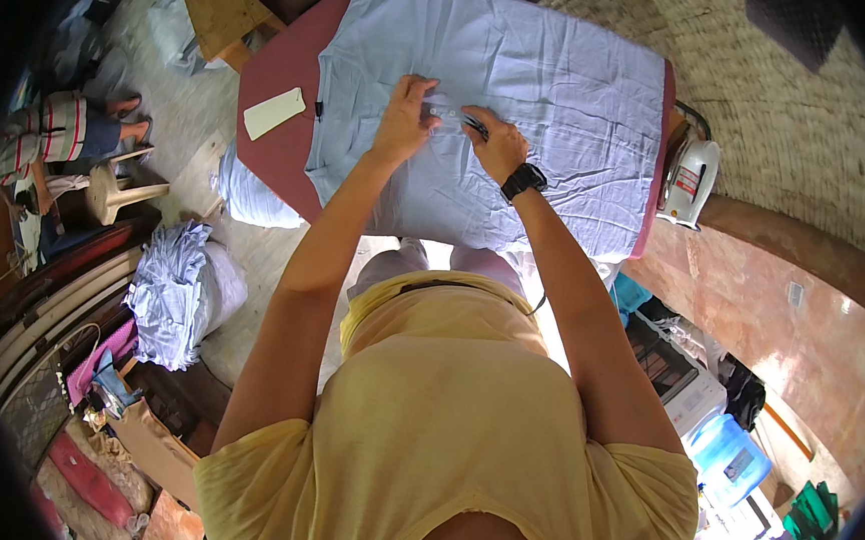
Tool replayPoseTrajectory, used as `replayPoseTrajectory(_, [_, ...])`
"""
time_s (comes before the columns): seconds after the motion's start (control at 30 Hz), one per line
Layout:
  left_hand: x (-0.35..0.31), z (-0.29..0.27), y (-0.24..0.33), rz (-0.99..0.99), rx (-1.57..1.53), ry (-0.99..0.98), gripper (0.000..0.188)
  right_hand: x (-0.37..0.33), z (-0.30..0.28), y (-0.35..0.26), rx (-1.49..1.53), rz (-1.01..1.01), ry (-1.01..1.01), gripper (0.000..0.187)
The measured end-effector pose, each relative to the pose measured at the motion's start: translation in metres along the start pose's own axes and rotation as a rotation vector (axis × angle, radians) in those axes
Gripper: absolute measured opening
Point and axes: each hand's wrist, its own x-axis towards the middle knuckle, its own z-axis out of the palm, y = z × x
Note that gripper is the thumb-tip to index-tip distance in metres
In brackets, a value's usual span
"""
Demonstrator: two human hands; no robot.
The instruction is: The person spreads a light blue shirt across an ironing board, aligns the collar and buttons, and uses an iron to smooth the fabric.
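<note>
A light blue garment [550,91] lies spread over a maroon-covered ironing table [263,71], its neck end to the left and creases on its right half. A cream tag [274,113] lies by the neck. My left hand [405,121] rests over the garment's middle, thumb and fingers closed at a small clear plastic piece [444,115] with pale spots. Just right of it, my right hand [500,151], with a black watch on the wrist, grips small dark thread snips [476,125]. Their tips point toward the plastic piece. Fingers partly hide both things.
A white iron [689,182] stands off the table's right end. Bundled light blue garments [175,293] are stacked on the floor at left, near a wooden stool [111,192]. Another person [77,134] is at far left. A blue water container [729,460] stands lower right.
</note>
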Motion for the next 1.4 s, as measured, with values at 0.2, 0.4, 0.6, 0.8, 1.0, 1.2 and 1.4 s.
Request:
replayPoseTrajectory(0.2, [-0.013, -0.008, -0.015, -0.071, 0.006, -0.021, 0.027, 0.004, -0.006, -0.016, 0.013, 0.007, -0.078, 0.033])
replayPoseTrajectory(0.4, [-0.015, -0.001, -0.016, 0.036, 0.045, 0.06, 0.013, 0.019, 0.009, -0.026, 0.13, -0.176, -0.053, 0.034])
replayPoseTrajectory(0.6, [-0.014, -0.005, -0.029, 0.063, 0.172, 0.04, 0.015, 0.024, 0.013, -0.017, 0.204, -0.203, -0.083, 0.025])
replayPoseTrajectory(0.8, [-0.013, -0.004, -0.023, 0.095, 0.137, 0.051, 0.015, 0.022, 0.009, -0.015, 0.061, -0.307, -0.014, 0.015])
replayPoseTrajectory(1.0, [-0.013, 0.0, -0.015, 0.124, 0.261, 0.063, 0.015, 0.023, 0.011, -0.016, -0.033, -0.367, -0.038, 0.01])
replayPoseTrajectory(1.2, [-0.011, -0.004, -0.02, 0.135, 0.256, 0.007, 0.022, 0.023, 0.013, -0.013, -0.034, -0.376, -0.05, 0.01])
replayPoseTrajectory(1.4, [-0.012, -0.004, -0.021, 0.088, 0.134, 0.003, 0.022, 0.022, 0.012, -0.012, -0.027, -0.362, -0.061, 0.01])
